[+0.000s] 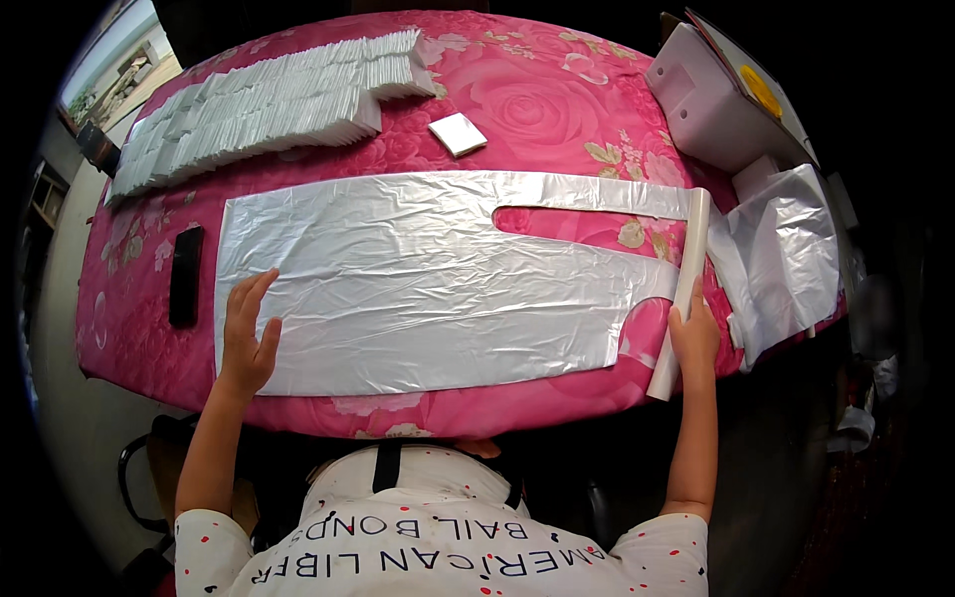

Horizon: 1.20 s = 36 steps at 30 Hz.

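Though wrinkly, flat bag [418,289] beneath left hand [249,333].

A counter [129,333] wears a pink, rose-printed cloth [527,99]. Directly on it lie a flat, creased, silvery plastic bag [398,289], rows of folded white plastic packets [269,104], one small white square packet [458,133], a black oblong object [186,277] and, rightmost, crumpled translucent plastic sheeting [781,259].

The tabletop [542,99] is brightly lit; daylight shows in the opening [124,62] beyond its far left corner. The plastic bag [398,289] on it gives pale glare along wrinkles. Right of the tabletop lies deep shadow; fisheye distortion bends its edges.
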Available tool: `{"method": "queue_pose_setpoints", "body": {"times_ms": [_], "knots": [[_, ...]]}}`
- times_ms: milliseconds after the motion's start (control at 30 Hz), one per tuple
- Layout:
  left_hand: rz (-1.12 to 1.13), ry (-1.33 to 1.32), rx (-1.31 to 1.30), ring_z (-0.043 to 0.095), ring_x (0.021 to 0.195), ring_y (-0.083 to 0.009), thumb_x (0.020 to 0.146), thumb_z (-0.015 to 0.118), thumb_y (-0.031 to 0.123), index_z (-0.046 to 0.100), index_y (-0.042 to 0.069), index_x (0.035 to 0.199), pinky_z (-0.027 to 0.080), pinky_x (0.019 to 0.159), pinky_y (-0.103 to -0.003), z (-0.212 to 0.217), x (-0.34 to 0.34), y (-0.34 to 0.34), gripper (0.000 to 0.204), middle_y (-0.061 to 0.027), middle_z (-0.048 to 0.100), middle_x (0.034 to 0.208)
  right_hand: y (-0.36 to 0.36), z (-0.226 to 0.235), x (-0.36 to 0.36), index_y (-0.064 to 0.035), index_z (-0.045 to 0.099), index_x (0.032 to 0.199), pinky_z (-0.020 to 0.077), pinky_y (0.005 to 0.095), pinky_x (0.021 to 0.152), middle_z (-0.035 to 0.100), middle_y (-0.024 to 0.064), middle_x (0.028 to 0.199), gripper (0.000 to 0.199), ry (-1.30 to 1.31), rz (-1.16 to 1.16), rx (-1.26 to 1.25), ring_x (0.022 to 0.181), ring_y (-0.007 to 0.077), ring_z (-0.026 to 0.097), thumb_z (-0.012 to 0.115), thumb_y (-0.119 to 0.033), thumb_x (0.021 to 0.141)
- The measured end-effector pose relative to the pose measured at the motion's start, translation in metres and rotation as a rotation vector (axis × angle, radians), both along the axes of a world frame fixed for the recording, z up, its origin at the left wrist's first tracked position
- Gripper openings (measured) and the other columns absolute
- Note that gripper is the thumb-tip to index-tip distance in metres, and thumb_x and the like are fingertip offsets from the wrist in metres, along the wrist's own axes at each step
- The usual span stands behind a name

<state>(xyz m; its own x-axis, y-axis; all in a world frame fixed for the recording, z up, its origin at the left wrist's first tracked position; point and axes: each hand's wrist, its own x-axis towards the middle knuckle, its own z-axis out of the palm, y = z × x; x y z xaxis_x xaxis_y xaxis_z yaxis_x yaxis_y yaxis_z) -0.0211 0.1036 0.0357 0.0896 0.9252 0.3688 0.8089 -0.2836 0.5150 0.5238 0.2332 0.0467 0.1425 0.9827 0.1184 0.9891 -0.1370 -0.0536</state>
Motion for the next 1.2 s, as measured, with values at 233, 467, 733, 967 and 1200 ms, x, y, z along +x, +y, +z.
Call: {"method": "queue_pose_setpoints", "body": {"times_ms": [233, 467, 733, 967, 1200], "knots": [[-1.137, -0.901, 0.251, 0.06, 0.072, -0.0234, 0.088, 0.053, 0.023, 0.062, 0.002, 0.098, 0.05, 0.06, -0.031, 0.14, 0.119, -0.01, 0.025, -0.0165, 0.06, 0.094, -0.06, -0.007, -0.132, -0.0141, 0.028, 0.141, 0.0484, 0.0378, 0.06, 0.054, 0.0131, 0.076, 0.074, 0.372, 0.549, -0.064, 0.064, 0.0279, 0.057, 0.06, -0.023, 0.075], [-1.111, -1.406, 0.416, 0.058, 0.072, -0.0178, 0.094, 0.045, 0.028, 0.067, 0.011, 0.094, 0.047, 0.058, -0.025, 0.14, 0.177, -0.034, 0.029, -0.0116, 0.061, 0.099, -0.082, -0.024, -0.181, -0.011, 0.028, 0.141, 0.0491, 0.0393, 0.056, 0.053, 0.0149, 0.076, 0.074, 0.381, 0.575, -0.135, 0.061, 0.0294, 0.057, 0.062, -0.024, 0.076], [-1.137, -1.455, 0.483, 0.058, 0.071, -0.0201, 0.093, 0.044, 0.035, 0.063, 0.01, 0.095, 0.047, 0.057, -0.026, 0.135, 0.193, -0.027, 0.032, -0.0148, 0.06, 0.098, -0.091, -0.012, -0.19, -0.01, 0.025, 0.141, 0.0492, 0.0401, 0.062, 0.052, 0.0173, 0.085, 0.08, 0.247, 0.542, -0.27, 0.072, 0.0306, 0.057, 0.066, -0.031, 0.076], [-0.878, -0.737, 0.146, 0.06, 0.084, -0.0282, 0.08, 0.06, 0.039, 0.055, 0.004, 0.108, 0.049, 0.073, -0.038, 0.093, 0.185, 0.015, 0.045, -0.0158, 0.059, 0.103, -0.071, -0.023, -0.165, -0.0035, 0.03, 0.138, 0.0319, 0.0439, 0.099, 0.04, 0.0272, 0.127, 0.073, 0.397, 0.648, 0.003, 0.12, 0.0383, 0.038, 0.06, -0.039, 0.081], [-0.241, 0.148, -0.213, 0.005, 0.134, -0.0457, 0.075, 0.059, 0.049, 0.029, 0.001, 0.136, 0.01, 0.104, -0.06, -0.033, 0.224, 0.039, 0.083, -0.022, 0.012, 0.147, 0.009, -0.068, -0.031, 0.0008, 0.041, 0.13, 0.0251, 0.0415, 0.106, 0.033, 0.0215, 0.139, 0.052, 0.198, 0.518, 0.076, 0.128, 0.0369, 0.031, 0.05, -0.029, 0.089]]}}
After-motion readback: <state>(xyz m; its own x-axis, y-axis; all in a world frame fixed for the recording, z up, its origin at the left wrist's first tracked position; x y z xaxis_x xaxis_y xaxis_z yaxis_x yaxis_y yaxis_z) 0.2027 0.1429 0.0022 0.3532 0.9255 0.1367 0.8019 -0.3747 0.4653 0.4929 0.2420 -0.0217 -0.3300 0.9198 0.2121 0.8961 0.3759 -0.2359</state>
